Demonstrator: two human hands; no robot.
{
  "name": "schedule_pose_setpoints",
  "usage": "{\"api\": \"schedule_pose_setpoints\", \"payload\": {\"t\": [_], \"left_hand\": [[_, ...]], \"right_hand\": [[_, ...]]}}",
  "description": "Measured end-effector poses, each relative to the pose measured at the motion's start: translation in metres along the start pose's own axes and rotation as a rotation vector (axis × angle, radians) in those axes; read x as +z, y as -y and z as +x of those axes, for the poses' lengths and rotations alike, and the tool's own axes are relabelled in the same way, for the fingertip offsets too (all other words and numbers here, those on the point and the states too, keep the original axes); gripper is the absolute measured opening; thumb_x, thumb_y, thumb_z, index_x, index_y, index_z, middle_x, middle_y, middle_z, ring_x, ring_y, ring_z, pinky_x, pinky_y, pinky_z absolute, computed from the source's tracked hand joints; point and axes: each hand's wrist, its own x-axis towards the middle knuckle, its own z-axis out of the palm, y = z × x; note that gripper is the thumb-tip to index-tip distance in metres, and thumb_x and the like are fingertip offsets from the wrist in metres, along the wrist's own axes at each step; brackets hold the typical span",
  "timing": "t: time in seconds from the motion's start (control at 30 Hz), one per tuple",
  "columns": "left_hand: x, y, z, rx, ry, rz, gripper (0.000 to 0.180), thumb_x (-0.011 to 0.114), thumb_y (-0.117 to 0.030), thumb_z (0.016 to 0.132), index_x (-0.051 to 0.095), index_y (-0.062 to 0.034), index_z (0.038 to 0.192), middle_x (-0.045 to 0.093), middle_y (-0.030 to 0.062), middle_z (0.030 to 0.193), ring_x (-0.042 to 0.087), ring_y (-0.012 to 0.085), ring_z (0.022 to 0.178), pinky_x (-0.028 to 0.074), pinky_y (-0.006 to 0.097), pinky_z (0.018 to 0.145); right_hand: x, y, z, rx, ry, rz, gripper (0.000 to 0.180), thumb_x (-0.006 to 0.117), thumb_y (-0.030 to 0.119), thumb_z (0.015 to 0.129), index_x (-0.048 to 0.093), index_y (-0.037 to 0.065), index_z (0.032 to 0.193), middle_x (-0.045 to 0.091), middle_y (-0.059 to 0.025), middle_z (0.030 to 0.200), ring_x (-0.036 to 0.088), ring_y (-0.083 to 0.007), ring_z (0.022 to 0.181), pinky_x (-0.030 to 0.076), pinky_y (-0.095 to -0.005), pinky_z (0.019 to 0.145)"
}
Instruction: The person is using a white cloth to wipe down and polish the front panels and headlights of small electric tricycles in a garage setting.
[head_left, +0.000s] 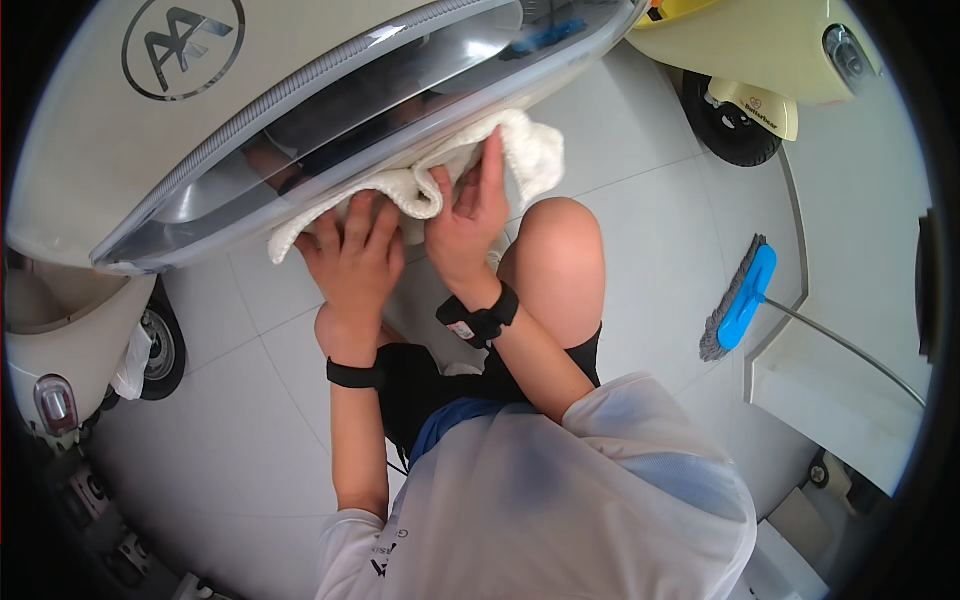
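A white fluffy cloth (535,158) is bunched along the lower edge of a long, curved clear panel (400,125), which is set in a large cream-coloured body (90,150) with a round dark emblem. My left hand (355,255) holds the cloth's left part, its fingers bent and spread against it. Just to the right, my right hand (468,222) grips a fold, thumb to the left and one finger stretched upward along the cloth. The fabric and panel edge partly hide the fingertips on both hands. Dark bands circle my wrists, the right one carrying a small black block.
My bare knee (555,245) rises close to my right forearm. A blue mop head (748,298) with grey fringe lies on the tiled floor at right. Cream scooters with black wheels (735,125) stand at far right and at left (160,345). A white platform (850,380) borders the right.
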Motion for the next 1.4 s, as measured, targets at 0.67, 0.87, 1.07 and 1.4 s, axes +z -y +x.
{"api": "schedule_pose_setpoints", "payload": {"t": [0.67, 0.87, 1.07, 1.4], "left_hand": [[0.016, -0.029, 0.017, -0.029, -0.104, 0.004, 0.067, 0.067, -0.025, 0.084, 0.056, -0.0321, 0.149, 0.016, 0.0069, 0.173, 0.013, 0.0504, 0.154, 0.021, 0.077, 0.110], [0.015, -0.039, 0.015, -0.068, -0.046, -0.072, 0.063, 0.069, -0.026, 0.081, 0.062, -0.0312, 0.143, 0.032, 0.0055, 0.166, 0.027, 0.0433, 0.148, 0.033, 0.076, 0.097], [0.034, -0.051, 0.012, -0.179, -0.098, -0.094, 0.050, 0.066, -0.042, 0.089, 0.068, -0.0157, 0.132, 0.038, 0.0093, 0.158, 0.013, 0.0447, 0.155, 0.030, 0.079, 0.096], [0.016, -0.049, 0.027, -0.374, -0.119, -0.189, 0.026, 0.070, -0.033, 0.083, 0.074, -0.0206, 0.106, 0.062, -0.0061, 0.129, 0.047, 0.0258, 0.125, 0.039, 0.053, 0.091]], "right_hand": [[-0.021, 0.011, 0.074, 0.014, 0.070, -0.186, 0.082, 0.048, 0.012, 0.105, -0.009, -0.001, 0.162, -0.008, -0.0236, 0.171, -0.009, -0.0393, 0.159, -0.001, -0.0472, 0.127], [-0.004, 0.034, 0.078, 0.056, 0.044, -0.133, 0.086, 0.045, 0.024, 0.108, -0.018, 0.001, 0.161, -0.019, -0.0280, 0.167, -0.015, -0.0417, 0.157, -0.005, -0.0504, 0.126], [0.011, 0.055, 0.055, -0.248, 0.198, -0.299, 0.084, 0.042, 0.024, 0.107, -0.017, -0.003, 0.159, -0.022, -0.0326, 0.165, -0.023, -0.0571, 0.149, -0.010, -0.0679, 0.119], [0.016, 0.080, 0.069, -0.576, 0.326, -0.736, 0.089, 0.055, 0.016, 0.095, -0.001, -0.003, 0.163, -0.004, -0.0439, 0.162, -0.012, -0.0705, 0.144, -0.002, -0.0763, 0.114]]}}
